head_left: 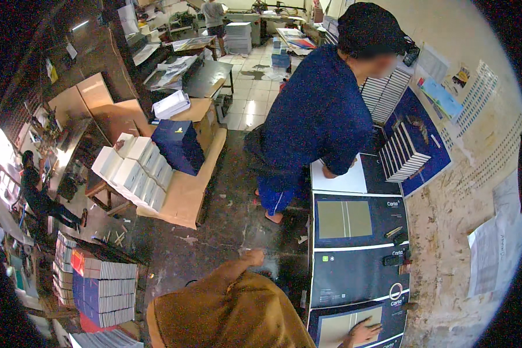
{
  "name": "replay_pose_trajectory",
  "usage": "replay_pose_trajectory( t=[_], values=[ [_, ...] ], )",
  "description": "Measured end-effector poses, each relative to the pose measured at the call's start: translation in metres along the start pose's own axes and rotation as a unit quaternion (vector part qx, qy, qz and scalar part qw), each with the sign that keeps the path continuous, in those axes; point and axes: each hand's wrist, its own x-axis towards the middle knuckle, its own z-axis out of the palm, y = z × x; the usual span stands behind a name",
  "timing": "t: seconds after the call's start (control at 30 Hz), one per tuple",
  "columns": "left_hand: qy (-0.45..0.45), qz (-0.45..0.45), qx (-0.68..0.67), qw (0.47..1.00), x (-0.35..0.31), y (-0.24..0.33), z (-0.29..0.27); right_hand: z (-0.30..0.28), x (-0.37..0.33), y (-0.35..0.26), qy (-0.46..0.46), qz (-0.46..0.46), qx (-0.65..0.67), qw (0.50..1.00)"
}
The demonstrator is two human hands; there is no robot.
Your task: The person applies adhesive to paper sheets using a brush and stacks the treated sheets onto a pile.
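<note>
My right hand [365, 332] lies with fingers spread on a grey cover board [337, 330] set on a dark blue sheet at the near end of the workbench. My left hand [253, 257] is held out over the dark floor, left of the bench, its fingers curled and nothing visible in them. Brown cloth covers my upper body and left upper arm. Farther along the bench, a second board in two panels [345, 219] rests on another dark blue sheet. Between the boards are a black printed surface [354, 281], a pale ring [395, 291] and a small black object [393, 259].
A co-worker in dark blue [316, 110] bends over a white sheet [348, 175] at the bench's far end. Thick books [403, 153] stand against the wall. White paper blocks [134, 174] and a dark blue stack [180, 145] occupy a left table; bound books [104, 290] are piled lower left.
</note>
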Motion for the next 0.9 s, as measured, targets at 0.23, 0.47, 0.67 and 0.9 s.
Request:
replay_pose_trajectory(
  t=[0.23, 0.47, 0.67, 0.9],
  values=[
    [0.046, 0.024, -0.060, 0.997, -0.011, 0.015, -0.010, -0.005, 0.000, 0.002, 0.045, -0.013, -0.029, 0.998],
    [0.031, 0.020, -0.046, 0.998, -0.011, 0.011, -0.005, 0.011, 0.000, 0.006, 0.034, -0.011, -0.038, 0.999],
    [0.029, 0.036, -0.042, 0.998, -0.001, 0.016, -0.006, 0.023, 0.006, 0.024, -0.153, 0.085, -0.017, 0.984],
    [0.032, 0.038, -0.041, 0.998, -0.003, 0.013, -0.001, 0.002, 0.011, 0.008, -0.183, 0.105, -0.023, 0.977]
  ],
)
